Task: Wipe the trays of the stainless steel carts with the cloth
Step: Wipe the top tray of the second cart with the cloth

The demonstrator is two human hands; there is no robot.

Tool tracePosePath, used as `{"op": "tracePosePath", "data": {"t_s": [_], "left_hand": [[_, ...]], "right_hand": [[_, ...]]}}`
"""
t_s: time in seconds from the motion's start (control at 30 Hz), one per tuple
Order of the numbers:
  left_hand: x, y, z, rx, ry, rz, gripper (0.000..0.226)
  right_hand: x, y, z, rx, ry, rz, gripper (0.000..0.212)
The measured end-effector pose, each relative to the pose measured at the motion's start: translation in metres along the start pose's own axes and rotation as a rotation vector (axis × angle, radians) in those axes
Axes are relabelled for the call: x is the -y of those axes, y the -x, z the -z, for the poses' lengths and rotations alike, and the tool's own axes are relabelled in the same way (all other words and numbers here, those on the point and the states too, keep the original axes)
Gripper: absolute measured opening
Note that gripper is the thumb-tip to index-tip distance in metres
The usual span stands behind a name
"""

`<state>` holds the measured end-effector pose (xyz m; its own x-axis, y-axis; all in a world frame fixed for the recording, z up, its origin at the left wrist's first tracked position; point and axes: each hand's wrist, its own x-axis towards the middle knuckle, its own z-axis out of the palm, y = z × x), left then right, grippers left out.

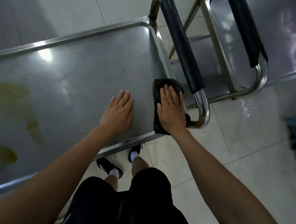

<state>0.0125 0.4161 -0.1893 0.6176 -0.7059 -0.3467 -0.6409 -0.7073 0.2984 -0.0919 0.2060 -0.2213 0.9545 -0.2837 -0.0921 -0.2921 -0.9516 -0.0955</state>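
A stainless steel cart's top tray (74, 72) fills the left and middle of the view. A black cloth (160, 87) lies on the tray's near right corner, next to the raised rim. My right hand (171, 109) presses flat on the cloth with straight fingers. My left hand (118, 112) rests flat on the bare tray, just left of the cloth and apart from it. Yellowish-green smears (15, 100) mark the tray at the left.
The cart's handle (181, 44), padded in black foam, runs along the tray's right end. A second steel cart (280, 42) with its own padded handle (245, 29) stands close behind at the upper right. Pale floor tiles (235, 148) lie at the right; my legs and shoes (134, 153) are below the tray edge.
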Motion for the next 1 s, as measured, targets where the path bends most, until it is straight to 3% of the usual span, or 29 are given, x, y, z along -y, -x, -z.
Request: {"op": "tracePosePath", "data": {"t_s": [0.23, 0.5, 1.0], "left_hand": [[0.012, 0.034, -0.008, 0.019, -0.013, -0.035, 0.058], [0.041, 0.083, -0.012, -0.024, -0.042, -0.004, 0.057], [0.124, 0.185, -0.015, -0.097, 0.061, 0.185, 0.056]], "right_hand": [[0.027, 0.021, -0.001, -0.015, 0.050, -0.048, 0.061], [0.102, 0.035, -0.010, -0.006, 0.011, 0.037, 0.061], [0.228, 0.046, -0.026, 0.011, 0.017, 0.197, 0.062]]}}
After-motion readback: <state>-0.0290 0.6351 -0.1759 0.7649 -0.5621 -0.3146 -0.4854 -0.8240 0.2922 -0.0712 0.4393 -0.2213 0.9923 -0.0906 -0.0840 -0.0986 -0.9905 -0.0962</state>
